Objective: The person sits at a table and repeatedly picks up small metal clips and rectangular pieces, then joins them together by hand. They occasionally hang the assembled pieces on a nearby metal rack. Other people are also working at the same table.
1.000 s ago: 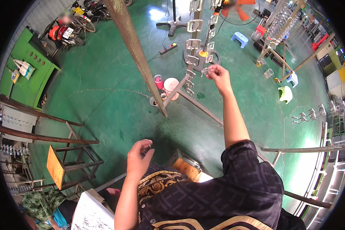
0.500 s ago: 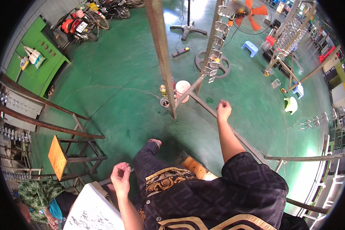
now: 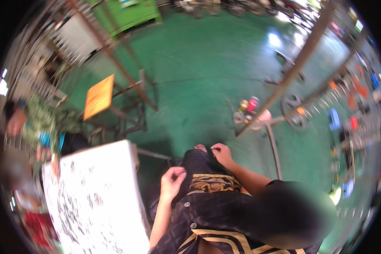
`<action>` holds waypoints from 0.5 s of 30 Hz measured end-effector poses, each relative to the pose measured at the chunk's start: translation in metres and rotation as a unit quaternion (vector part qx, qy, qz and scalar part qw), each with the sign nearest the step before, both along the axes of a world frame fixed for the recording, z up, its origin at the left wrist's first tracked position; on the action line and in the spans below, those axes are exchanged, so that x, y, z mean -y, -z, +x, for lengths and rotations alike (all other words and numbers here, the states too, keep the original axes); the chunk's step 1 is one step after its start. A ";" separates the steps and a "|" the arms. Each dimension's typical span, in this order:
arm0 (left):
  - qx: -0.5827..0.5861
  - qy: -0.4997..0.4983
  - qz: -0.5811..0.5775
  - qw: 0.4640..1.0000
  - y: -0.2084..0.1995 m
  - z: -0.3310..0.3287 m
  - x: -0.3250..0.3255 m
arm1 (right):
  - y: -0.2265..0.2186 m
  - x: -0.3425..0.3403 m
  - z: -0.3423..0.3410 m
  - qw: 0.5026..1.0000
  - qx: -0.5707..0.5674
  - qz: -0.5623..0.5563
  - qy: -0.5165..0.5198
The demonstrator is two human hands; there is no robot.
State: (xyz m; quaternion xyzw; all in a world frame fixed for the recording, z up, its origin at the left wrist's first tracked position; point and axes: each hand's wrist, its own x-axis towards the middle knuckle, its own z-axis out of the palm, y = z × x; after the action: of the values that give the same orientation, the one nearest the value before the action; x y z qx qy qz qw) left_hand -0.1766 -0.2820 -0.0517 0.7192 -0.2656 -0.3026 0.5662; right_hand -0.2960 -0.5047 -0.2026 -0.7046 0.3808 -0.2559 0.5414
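Above my lap, my left hand (image 3: 172, 182) is raised with thumb and fingers bent together. My right hand (image 3: 221, 154) reaches forward past my knee, its fingers likewise drawn together. Anything pinched in either hand is too small or blurred to make out. Left of my left hand stands a white-topped table (image 3: 125, 186), strewn with many small dark pieces (image 3: 78, 199). My left hand is closest to its right edge, without touching it. My right hand is over the green floor, apart from any object.
A person in a green patterned top (image 3: 51, 120) sits beyond the table, one hand at its edge. A second person sits at far left. A wooden board (image 3: 99, 97) tops a metal frame. Ahead right stand a steel post (image 3: 298, 63), a pale bucket (image 3: 262, 118) and containers.
My view has swung left, bringing the white table and the people into fuller view. My right hand has drawn back from beside the metal rack toward my left hand.
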 end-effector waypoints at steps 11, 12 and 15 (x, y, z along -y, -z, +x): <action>0.038 -0.149 0.045 0.987 -0.019 -0.011 -0.046 | -0.078 -0.048 0.082 0.929 -0.041 0.107 -0.351; 0.039 -0.159 0.056 0.985 -0.021 -0.015 -0.052 | -0.080 -0.054 0.084 0.918 -0.041 0.105 -0.380; 0.058 -0.185 0.061 0.979 -0.025 -0.018 -0.067 | -0.076 -0.062 0.092 0.895 -0.050 0.103 -0.431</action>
State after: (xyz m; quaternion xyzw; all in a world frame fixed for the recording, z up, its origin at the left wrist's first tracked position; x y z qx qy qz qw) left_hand -0.1943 -0.2153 -0.0263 0.8054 -0.1414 -0.1665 0.5510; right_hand -0.2037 -0.4430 -0.1268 -0.7515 0.0904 0.0784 0.6488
